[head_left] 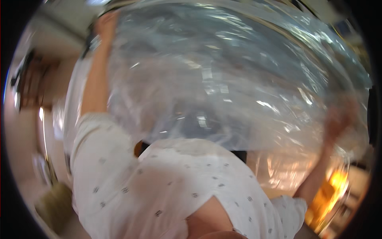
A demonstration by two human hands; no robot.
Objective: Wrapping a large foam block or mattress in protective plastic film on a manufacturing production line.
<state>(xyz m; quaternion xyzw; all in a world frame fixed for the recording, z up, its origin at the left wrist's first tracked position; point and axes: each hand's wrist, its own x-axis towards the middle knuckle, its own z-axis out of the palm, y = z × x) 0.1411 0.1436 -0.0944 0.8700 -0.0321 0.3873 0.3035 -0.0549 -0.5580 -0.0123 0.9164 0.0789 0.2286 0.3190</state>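
Observation:
A large, clear plastic sheet [179, 75], wrinkled and shiny, spreads before me from the far left to the right side. My left arm stretches forward, and my left hand [106, 26] is closed at the far left edge of the sheet, gripping the plastic. Over on the right, my right hand [340, 117] is at the plastic, near its right edge. Motion smears its fingers, so their closure and grip cannot be made out.
A brown wooden piece of furniture [36, 81] stands at the left. An olive-coloured rounded object [55, 205] is at the lower left. Something bright yellow-orange [328, 195] sits at the lower right, beneath my right forearm. Much of the surroundings is blurred.

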